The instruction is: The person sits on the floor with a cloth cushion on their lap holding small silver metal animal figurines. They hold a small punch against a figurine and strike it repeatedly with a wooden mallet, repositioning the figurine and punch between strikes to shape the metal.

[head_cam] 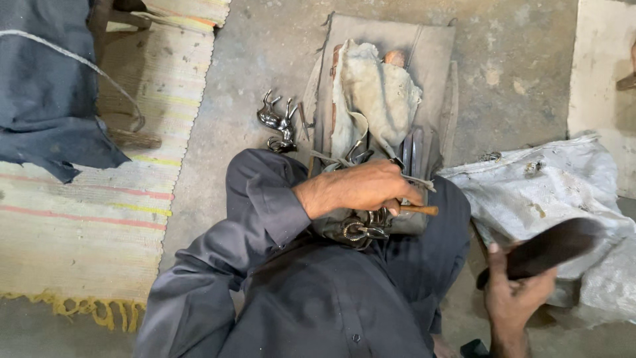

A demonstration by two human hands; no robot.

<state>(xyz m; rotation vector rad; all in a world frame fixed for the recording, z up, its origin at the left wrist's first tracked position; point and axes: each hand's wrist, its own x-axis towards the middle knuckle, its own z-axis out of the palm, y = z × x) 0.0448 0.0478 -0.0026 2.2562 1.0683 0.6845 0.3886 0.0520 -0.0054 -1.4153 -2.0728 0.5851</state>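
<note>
My left hand (358,189) reaches across my lap, fingers closed on a thin wooden-handled tool (419,209) whose end pokes out to the right. Just below that hand, several shiny metal pieces (361,230) lie on my grey-clothed lap. My right hand (513,298) is low at the right and grips a dark, flat, curved piece (546,247) that angles up and to the right. A worn grey cloth pad (430,59) lies on the floor ahead of me, with a crumpled pale rag (381,89) on it.
Shiny curved metal castings (278,119) lie on the concrete floor (265,40) left of the pad. A white sack (536,189) is spread at the right. At the left are a striped woven mat (99,212) and dark blue cloth (46,86).
</note>
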